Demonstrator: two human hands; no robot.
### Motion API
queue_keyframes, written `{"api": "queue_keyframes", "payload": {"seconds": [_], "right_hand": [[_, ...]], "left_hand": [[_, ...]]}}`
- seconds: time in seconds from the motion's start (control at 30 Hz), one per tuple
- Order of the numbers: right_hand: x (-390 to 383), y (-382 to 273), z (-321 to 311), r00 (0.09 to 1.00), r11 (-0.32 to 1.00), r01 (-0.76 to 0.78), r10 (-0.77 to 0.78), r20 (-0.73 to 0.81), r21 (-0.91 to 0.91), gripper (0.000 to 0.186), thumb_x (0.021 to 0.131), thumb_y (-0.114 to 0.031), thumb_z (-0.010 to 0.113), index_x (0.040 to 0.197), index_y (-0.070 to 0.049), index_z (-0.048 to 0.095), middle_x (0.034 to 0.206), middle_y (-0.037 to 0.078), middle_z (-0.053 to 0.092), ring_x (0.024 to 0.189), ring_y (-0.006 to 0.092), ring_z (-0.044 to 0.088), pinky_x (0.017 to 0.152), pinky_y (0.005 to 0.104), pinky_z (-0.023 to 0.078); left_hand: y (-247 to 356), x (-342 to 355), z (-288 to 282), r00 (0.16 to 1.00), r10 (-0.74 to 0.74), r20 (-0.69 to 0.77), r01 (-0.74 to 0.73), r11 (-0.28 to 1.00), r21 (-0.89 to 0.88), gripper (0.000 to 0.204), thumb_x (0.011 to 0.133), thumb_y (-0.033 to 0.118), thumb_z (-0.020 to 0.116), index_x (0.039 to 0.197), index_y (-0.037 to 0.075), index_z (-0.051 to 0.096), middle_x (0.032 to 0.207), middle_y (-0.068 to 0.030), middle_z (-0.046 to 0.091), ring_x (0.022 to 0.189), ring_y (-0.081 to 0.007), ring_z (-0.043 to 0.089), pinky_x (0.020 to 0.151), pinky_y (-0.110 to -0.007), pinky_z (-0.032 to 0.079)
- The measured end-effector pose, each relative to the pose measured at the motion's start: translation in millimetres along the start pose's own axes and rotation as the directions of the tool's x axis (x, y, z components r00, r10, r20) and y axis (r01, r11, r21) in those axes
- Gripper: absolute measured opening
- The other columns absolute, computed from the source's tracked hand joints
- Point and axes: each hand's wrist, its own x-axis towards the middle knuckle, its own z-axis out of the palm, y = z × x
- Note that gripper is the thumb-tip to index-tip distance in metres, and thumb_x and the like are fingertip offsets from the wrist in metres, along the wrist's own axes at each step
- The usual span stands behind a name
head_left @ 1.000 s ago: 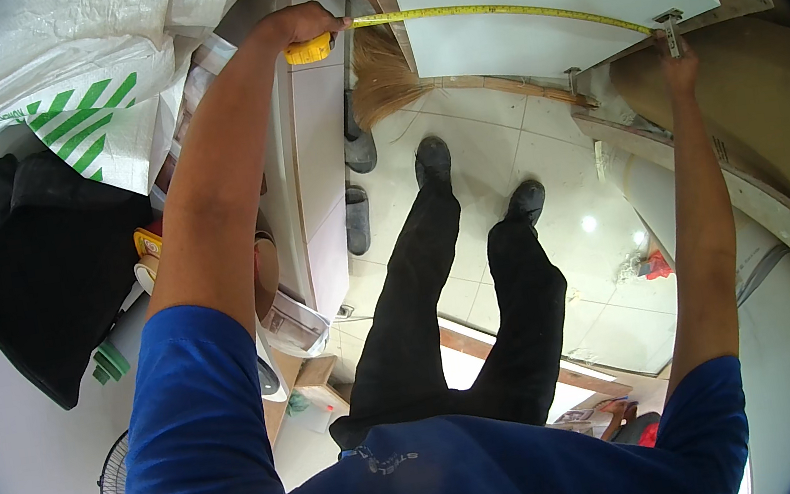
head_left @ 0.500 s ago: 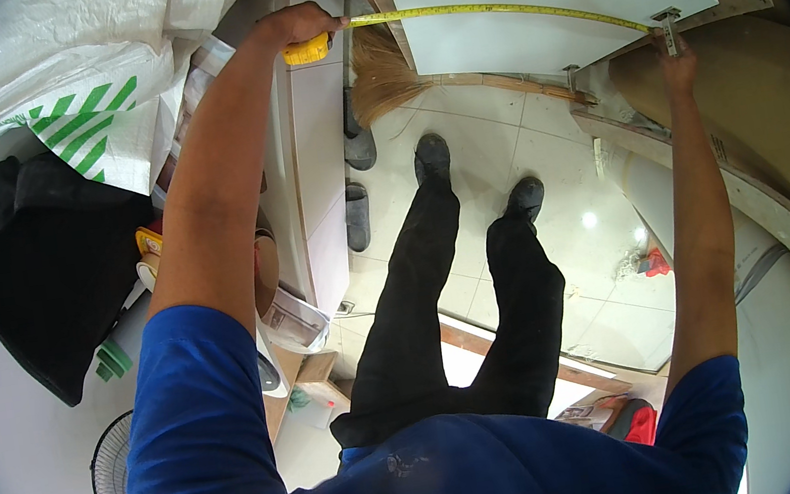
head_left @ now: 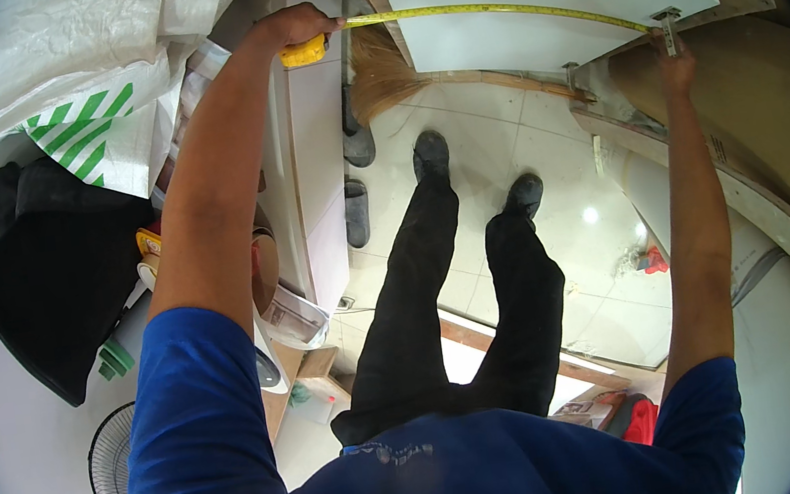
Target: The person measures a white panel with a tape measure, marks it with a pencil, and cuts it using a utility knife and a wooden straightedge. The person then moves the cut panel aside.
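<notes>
Across the white panel, the yellow tape blade runs lengthwise left to right. The grip of the left hand wraps the tape case; the right hand is at the far end, by the metal hinge, its grip too small to tell.

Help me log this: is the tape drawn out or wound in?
Drawn out: the tape runs from its case in the left hand to the right hand.

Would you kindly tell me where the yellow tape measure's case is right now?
In the head view, the yellow case is at the upper left, held in the left hand, left of the straw broom.
</notes>
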Motion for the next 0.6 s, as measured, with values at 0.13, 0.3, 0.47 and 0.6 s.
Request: {"api": "queue_keyframes", "payload": {"seconds": [0.13, 0.3, 0.47, 0.6], "right_hand": [[-8, -15, 1, 0.999, 1.000, 0.014, -0.014, 0.040, 0.012, 0.039, 0.090, -0.031, 0.083, 0.115, -0.002, 0.074, 0.085, -0.001, 0.069, 0.068, 0.0069, 0.055, 0.059, 0.0268, 0.044], [-22, -38, 4, 0.997, 0.999, -0.035, 0.037, 0.071, -0.038, 0.038, 0.090, -0.032, 0.083, 0.114, -0.004, 0.074, 0.089, 0.000, 0.070, 0.073, 0.0070, 0.056, 0.066, 0.0261, 0.047], [-19, -46, 5, 0.997, 0.985, -0.022, 0.035, 0.075, -0.170, 0.036, 0.092, -0.031, 0.081, 0.113, -0.003, 0.074, 0.087, 0.000, 0.069, 0.072, 0.0071, 0.055, 0.066, 0.0261, 0.047], [-17, -43, 7, 0.997, 0.994, -0.063, 0.068, 0.049, -0.094, 0.037, 0.092, -0.031, 0.081, 0.112, -0.001, 0.073, 0.086, -0.001, 0.069, 0.072, 0.0072, 0.056, 0.065, 0.0260, 0.047]], "left_hand": [[-1, 0, 1, 1.000, 0.026, -0.015, -0.026, 1.000, 0.000, 0.058, 0.099, 0.057, 0.059, 0.079, 0.004, 0.066, 0.073, -0.0089, 0.064, 0.065, -0.0221, 0.057, 0.070, -0.041, 0.049], [-2, 1, 2, 1.000, 0.008, 0.002, -0.008, 1.000, -0.030, 0.058, 0.099, 0.058, 0.059, 0.079, 0.003, 0.066, 0.073, -0.0090, 0.065, 0.064, -0.0227, 0.057, 0.071, -0.041, 0.049], [-2, 3, 1, 0.999, 0.023, -0.028, -0.023, 1.000, 0.021, 0.059, 0.100, 0.058, 0.058, 0.080, 0.003, 0.067, 0.073, -0.0088, 0.065, 0.064, -0.0228, 0.057, 0.071, -0.040, 0.050], [0, 1, 0, 0.998, 0.054, 0.018, -0.054, 0.998, 0.029, 0.057, 0.100, 0.057, 0.058, 0.084, 0.004, 0.068, 0.075, -0.0082, 0.065, 0.067, -0.0216, 0.057, 0.072, -0.040, 0.050]]}}
